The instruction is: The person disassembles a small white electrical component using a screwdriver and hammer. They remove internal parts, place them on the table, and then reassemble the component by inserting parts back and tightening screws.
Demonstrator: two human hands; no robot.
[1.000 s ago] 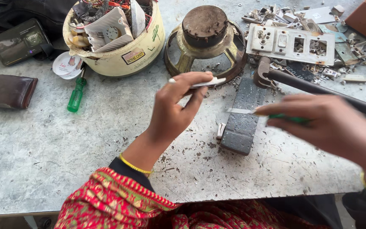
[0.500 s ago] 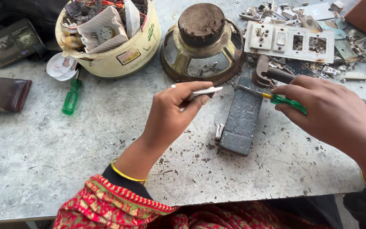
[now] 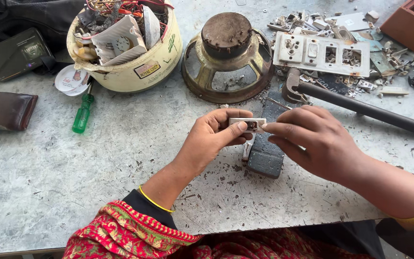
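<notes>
Your left hand (image 3: 216,136) pinches a small white switch part (image 3: 247,125); your right hand (image 3: 315,144) touches its right end, fingers narrow, above the counter (image 3: 73,182)

Small white switch part (image 3: 248,125), flat and rectangular, with a dark reddish-brown recess near its right end; held level above the bench, long axis running left to right. Pinched at its left end by the left hand (image 3: 216,136), thumb on the near edge; met at its right end by the fingertips of the right hand (image 3: 312,139). Directly beneath, lying on the bench: dark grey rectangular block (image 3: 265,158), long axis pointing away, partly hidden by both hands.
</notes>
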